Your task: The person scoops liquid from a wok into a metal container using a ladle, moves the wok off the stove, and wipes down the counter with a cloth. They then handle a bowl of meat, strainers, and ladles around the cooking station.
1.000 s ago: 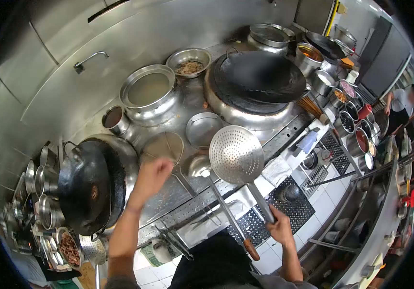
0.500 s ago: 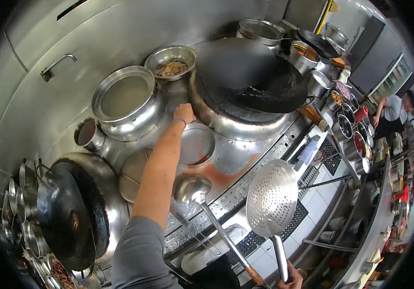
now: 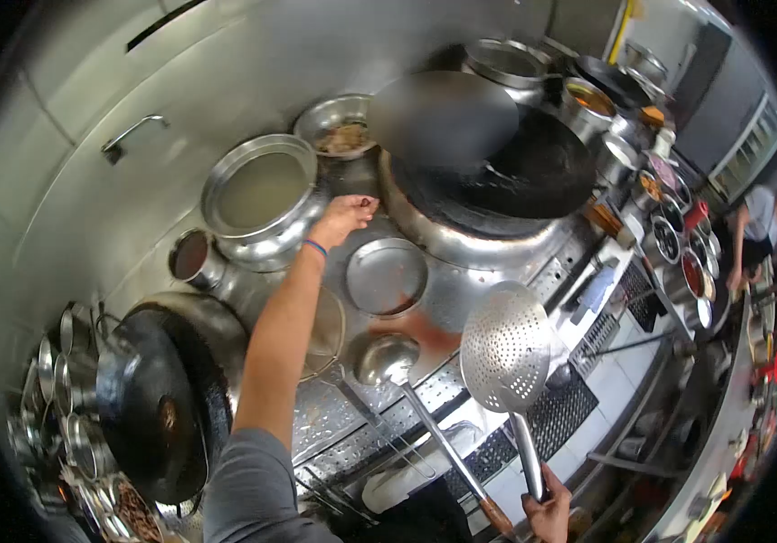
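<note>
My left hand reaches out over the range, between a steel pot of cloudy liquid and the big black wok. Its fingers are curled together at the tips; whatever they hold, if anything, is too small to make out. A round steel plate lies just below that hand. Low in the view, my right hand is wrapped round the handle of a perforated skimmer, its bowl raised above the front edge. A ladle rests nearby, its wooden grip close to my right hand.
Beyond the pot sits a steel bowl of brown food. Another wok leans tilted at left, and a wire strainer lies under my forearm. Containers of ingredients line the right side. A co-worker stands far right.
The view has shifted, so the scene sits further right. My left hand has drawn slightly toward the pot and turned, showing its fingertips. The skimmer has risen a little, with more of my right hand visible.
</note>
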The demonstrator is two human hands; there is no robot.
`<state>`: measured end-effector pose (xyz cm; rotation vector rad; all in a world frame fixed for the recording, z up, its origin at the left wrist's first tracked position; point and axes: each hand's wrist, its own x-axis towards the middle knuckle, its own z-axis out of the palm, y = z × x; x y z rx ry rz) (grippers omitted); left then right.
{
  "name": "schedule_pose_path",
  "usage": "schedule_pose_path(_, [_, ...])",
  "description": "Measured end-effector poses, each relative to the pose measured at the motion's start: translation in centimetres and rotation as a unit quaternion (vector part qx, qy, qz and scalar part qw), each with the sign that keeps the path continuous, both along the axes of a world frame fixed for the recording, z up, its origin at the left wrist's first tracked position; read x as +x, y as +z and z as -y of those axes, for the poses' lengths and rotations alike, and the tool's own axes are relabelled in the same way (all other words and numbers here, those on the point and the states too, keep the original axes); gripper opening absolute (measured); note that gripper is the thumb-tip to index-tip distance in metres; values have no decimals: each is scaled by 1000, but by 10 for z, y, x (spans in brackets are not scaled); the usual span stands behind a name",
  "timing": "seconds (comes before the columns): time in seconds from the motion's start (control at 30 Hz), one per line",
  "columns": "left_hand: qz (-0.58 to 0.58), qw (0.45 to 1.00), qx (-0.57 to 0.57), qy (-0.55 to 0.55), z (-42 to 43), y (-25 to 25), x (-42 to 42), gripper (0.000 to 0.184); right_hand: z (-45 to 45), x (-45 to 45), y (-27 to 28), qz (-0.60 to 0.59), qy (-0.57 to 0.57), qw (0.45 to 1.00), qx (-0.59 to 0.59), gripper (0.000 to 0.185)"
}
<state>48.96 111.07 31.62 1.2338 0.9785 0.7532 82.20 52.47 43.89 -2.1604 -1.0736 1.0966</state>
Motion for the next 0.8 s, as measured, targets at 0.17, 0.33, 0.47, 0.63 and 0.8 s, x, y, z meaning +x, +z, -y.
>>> schedule_pose_path(0.17, [223,972,-21,65,114,55,-26,27,-79,2,-52,100,133,967,191,60])
schedule_pose_path(0.33, [194,966,23,166,263,100,-69,29,-177,-30,-86,64,192,946,253,60])
schedule_pose_path(0.47, [153,958,62,233,383,131,-106,26,-227,-46,-112,66,240,929,274,59])
schedule_pose_path(0.63, [143,926,47,345,551,132,-134,30,-270,-35,-171,129,365,850,357,60])
schedule_pose_path(0.8, [80,818,56,567,711,163,-152,32,-266,-49,-144,131,381,886,231,62])
